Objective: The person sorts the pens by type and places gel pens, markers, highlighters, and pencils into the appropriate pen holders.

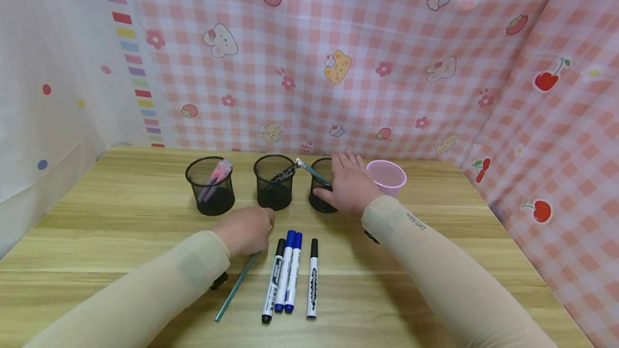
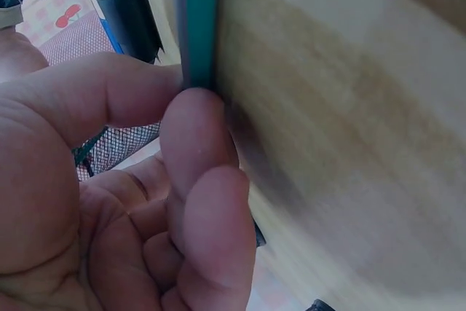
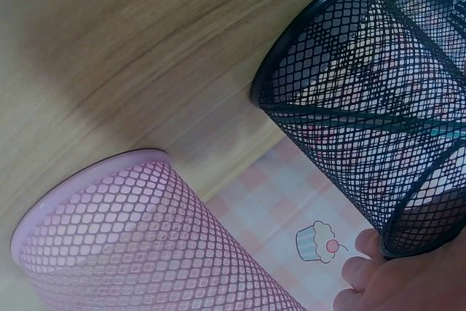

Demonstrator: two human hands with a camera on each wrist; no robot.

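My left hand (image 1: 246,229) pinches a green pencil (image 1: 237,289) near its far end, between thumb and fingertips; the pencil lies slanted, close to the tabletop. In the left wrist view the green shaft (image 2: 199,20) rises from the pinch. At the third black mesh pen holder (image 1: 321,203), my right hand (image 1: 350,184) holds the right side of the rim, thumb in front and fingers behind. Its fingertips (image 3: 358,273) touch the rim in the right wrist view. Another green pencil (image 1: 313,172) leans leftward inside that holder, its white eraser end sticking out.
Left of it stand a mesh holder (image 1: 215,208) with pinkish pens and another (image 1: 274,200) with dark pens. A pink mesh basket (image 1: 387,176) stands to the right. Several markers (image 1: 287,273) lie in front, one black-capped marker (image 1: 312,278) apart. Patterned cloth (image 1: 309,69) hangs behind the table.
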